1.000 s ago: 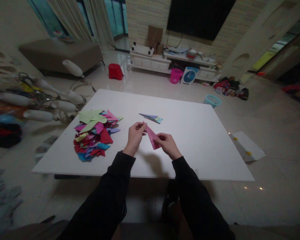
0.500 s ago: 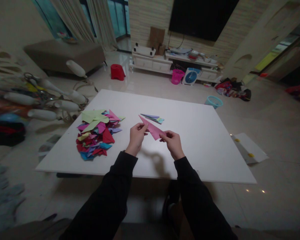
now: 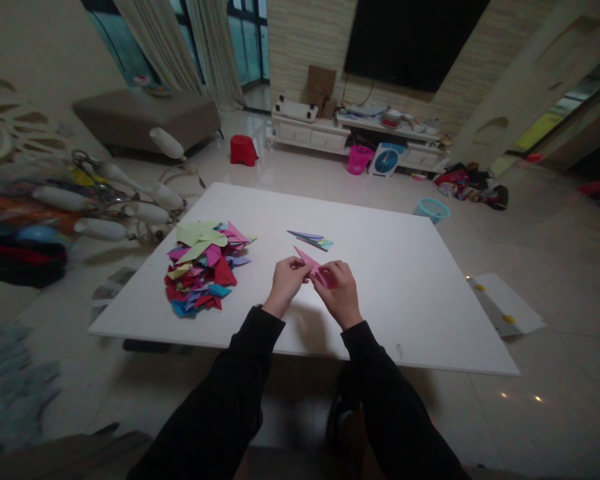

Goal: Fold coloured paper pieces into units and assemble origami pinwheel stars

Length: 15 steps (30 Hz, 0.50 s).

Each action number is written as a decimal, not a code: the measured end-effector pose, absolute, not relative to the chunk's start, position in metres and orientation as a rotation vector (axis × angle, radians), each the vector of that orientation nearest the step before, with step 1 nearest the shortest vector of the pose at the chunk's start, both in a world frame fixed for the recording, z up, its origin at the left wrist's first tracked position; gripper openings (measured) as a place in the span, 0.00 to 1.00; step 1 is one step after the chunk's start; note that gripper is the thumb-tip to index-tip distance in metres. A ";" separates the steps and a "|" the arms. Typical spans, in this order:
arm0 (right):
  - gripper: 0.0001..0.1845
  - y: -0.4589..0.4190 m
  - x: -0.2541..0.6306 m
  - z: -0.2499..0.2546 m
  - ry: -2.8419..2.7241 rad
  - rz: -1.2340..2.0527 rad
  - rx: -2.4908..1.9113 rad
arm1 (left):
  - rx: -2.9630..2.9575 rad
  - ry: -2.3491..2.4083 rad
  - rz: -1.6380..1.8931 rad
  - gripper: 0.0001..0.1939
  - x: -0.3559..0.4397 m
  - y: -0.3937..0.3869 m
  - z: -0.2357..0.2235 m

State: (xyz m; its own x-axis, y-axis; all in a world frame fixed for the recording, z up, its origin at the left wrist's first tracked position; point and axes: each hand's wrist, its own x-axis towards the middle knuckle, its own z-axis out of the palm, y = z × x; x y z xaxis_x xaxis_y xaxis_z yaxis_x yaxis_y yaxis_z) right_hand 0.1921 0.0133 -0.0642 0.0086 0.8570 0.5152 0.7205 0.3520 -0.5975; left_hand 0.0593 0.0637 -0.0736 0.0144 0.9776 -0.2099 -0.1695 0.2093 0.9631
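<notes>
A: How do the fingers stand?

B: Drawn in small on both sides. The left hand [image 3: 287, 283] pinches the folded pink paper [image 3: 306, 257] between thumb and fingertips. The right hand [image 3: 339, 291] has the near right end, mostly hidden by its own fingers, so how firm that grip is I can't tell.

A: And which way does the paper lie?

B: Aslant. Its long axis runs from a narrow tip at far left towards the near right. The tip sticks out free past the left fingertips, so the left hand is nearer to it. It all looks raised above the white table [image 3: 405, 293], with a shadow on the near side.

A: What's beyond that tip?

B: A few slim folded strips [image 3: 316, 238], near it but apart, their points to the left. Well off to the left sits a heap of folded papers [image 3: 200, 267], pale green at its far side, blue and red at its near side.

A: Any containers?

B: Two, on the floor. A teal basket [image 3: 440, 215] is just past the table's far right corner; a pink basket [image 3: 360, 162] stands farther off, left of a fan [image 3: 387, 159]. I can't make out contents in either.
</notes>
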 end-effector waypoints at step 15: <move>0.09 0.025 0.197 -0.086 -1.758 0.147 -1.479 | 1.049 1.134 0.989 0.08 0.057 0.067 -0.074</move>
State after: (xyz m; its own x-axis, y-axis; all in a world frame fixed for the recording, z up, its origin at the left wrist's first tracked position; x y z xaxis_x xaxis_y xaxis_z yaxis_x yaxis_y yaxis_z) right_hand 0.1971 0.0245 -0.0856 0.0204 0.8659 0.4998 0.7709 0.3047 -0.5594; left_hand 0.0570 0.0669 -0.0743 0.1515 0.9663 -0.2081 -0.0753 0.2212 0.9723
